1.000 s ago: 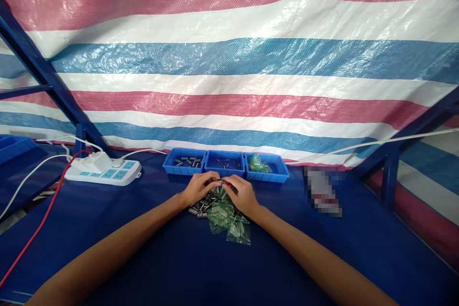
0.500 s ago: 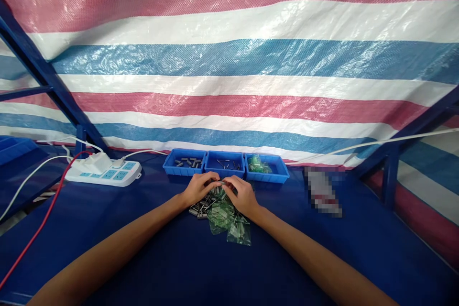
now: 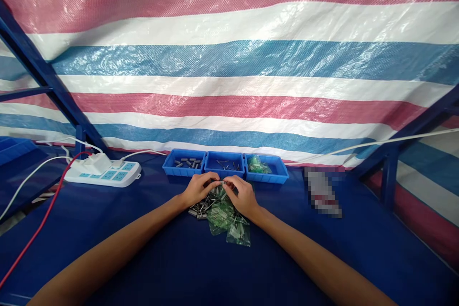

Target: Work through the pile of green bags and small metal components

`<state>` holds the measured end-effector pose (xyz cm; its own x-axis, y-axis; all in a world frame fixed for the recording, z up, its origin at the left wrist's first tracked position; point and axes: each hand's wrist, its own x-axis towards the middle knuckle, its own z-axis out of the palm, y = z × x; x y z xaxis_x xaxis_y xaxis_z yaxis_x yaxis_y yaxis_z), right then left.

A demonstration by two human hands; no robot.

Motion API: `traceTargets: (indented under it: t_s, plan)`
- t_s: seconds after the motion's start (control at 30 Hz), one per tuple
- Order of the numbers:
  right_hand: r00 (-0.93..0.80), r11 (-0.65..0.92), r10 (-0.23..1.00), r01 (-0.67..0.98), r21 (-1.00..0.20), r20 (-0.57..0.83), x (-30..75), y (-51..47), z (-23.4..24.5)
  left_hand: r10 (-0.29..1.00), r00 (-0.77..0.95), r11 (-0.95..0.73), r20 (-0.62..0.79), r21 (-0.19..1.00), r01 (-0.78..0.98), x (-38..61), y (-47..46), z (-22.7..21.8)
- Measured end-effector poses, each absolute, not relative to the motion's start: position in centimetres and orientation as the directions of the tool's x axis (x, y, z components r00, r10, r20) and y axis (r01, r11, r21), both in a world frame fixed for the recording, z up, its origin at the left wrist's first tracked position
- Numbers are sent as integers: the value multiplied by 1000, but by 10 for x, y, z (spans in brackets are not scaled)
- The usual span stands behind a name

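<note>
My left hand (image 3: 198, 189) and my right hand (image 3: 243, 195) meet fingertip to fingertip over a pile of small grey metal parts (image 3: 201, 207) and clear green plastic bags (image 3: 229, 220) on the blue table. Both hands have their fingers curled in a pinch around a tiny piece between them; it is too small to name. Just beyond the hands stand three small blue trays: the left tray (image 3: 184, 162) holds grey cylinders, the middle tray (image 3: 224, 163) holds thin pins, and the right tray (image 3: 267, 168) holds green bags.
A white power strip (image 3: 103, 172) with plugged cables and a red wire (image 3: 39, 224) lies at the left. A blurred packet (image 3: 322, 192) sits at the right. A striped tarp hangs behind, with blue frame bars (image 3: 390, 172) on both sides.
</note>
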<state>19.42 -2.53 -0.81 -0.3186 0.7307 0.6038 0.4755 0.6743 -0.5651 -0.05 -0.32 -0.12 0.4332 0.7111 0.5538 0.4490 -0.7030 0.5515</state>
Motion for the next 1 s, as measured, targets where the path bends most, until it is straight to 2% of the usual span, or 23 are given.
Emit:
traceTargets:
  t_s: [0.73,1.0]
  plan:
    - [-285,653,750,465,-598,597,194,-25,-5,703,428,-711,568,543,447,-2,-2,-4]
    - [-292,654,749,473,-591,595,194,-25,-5,660,445,-751,605,542,376,-2,1,-8]
